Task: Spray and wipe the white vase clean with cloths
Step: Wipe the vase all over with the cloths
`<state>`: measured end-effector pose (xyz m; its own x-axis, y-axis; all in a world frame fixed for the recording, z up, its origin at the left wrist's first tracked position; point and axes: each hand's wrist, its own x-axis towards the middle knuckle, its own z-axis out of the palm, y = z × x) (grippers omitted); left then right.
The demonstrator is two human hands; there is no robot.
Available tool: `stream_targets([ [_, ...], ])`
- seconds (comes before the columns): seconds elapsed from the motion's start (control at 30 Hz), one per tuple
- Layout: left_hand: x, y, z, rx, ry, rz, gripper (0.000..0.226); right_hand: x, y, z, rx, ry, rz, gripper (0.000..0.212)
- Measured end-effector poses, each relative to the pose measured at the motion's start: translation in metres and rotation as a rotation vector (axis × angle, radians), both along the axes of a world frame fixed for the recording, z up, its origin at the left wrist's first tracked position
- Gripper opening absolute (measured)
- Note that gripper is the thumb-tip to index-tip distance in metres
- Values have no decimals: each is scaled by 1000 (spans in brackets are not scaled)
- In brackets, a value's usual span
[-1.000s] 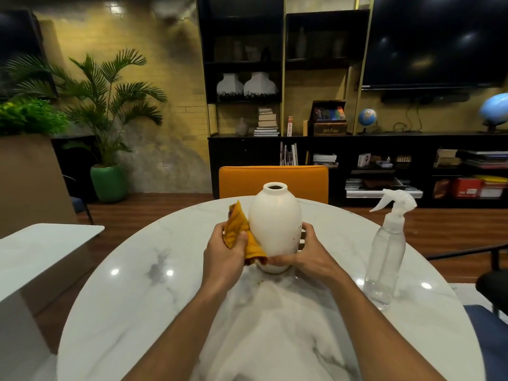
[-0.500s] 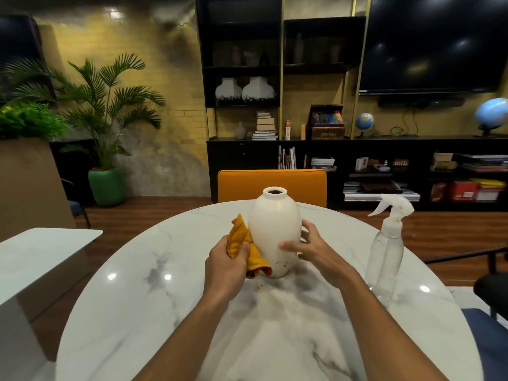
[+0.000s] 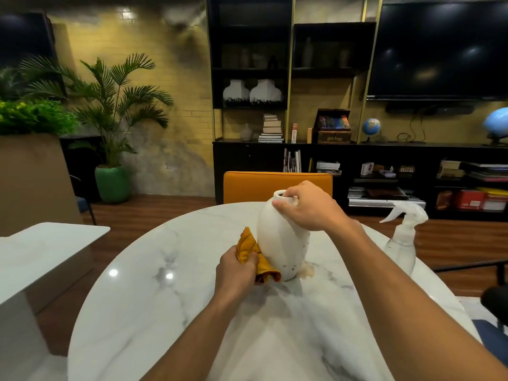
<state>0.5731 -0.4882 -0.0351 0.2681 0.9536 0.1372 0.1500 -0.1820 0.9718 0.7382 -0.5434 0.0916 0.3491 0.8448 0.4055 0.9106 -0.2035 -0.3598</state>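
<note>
The round marble table (image 3: 165, 312) reaches from the near edge, under both forearms, to its far edge. The wide near part of its top carries only the arms. Toward the middle, the left hand (image 3: 236, 266) is closed around a bunched orange cloth (image 3: 248, 244) and presses it against the lower left side of the white vase (image 3: 277, 240).

The vase stands with its base on the table, a little past the centre and nearer to the far edge, and it leans slightly. Its body is smooth and egg-shaped, matte white, with small brown specks on the lower right side. A pale brown smear (image 3: 308, 272) lies on the marble just beside the base. The right hand (image 3: 308, 207) grips the neck from above, with the thumb on the front and the fingers curled over the rim.

A clear spray bottle (image 3: 402, 237) stands near the right edge, well apart from the vase. Behind the far edge is an orange chair (image 3: 247, 187). The left half of the table top is free marble.
</note>
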Motion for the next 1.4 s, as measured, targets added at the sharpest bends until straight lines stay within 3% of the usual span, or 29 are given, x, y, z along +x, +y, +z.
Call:
stream_targets([
  [0.13,1,0,12,14,-120,-2,14,-1,2,11,-49,12,0,45],
  [0.33,5,-16,0,-22,46,-107,32,0,-4,18,-50,81,22,38],
  [0.5,2,-5,9,10,-12,15,17,3,-4,12,8,171,24,37],
  [0.63,4,-11,8,89,-2,-30,21,7,-4,11,25,181,41,36],
  [0.77,6,-10,-3,-34,106,-96,30,14,-6,5,49,212,80,31],
  [1.1,15,-17,3,4,39,-1,4,28,-16,1,43,320,206,32],
  [1.27,17,-21,-3,-108,63,12,13,29,-20,2,151,460,194,40],
  [1.4,16,-19,5,-30,15,73,15,24,-15,0,126,367,179,42],
])
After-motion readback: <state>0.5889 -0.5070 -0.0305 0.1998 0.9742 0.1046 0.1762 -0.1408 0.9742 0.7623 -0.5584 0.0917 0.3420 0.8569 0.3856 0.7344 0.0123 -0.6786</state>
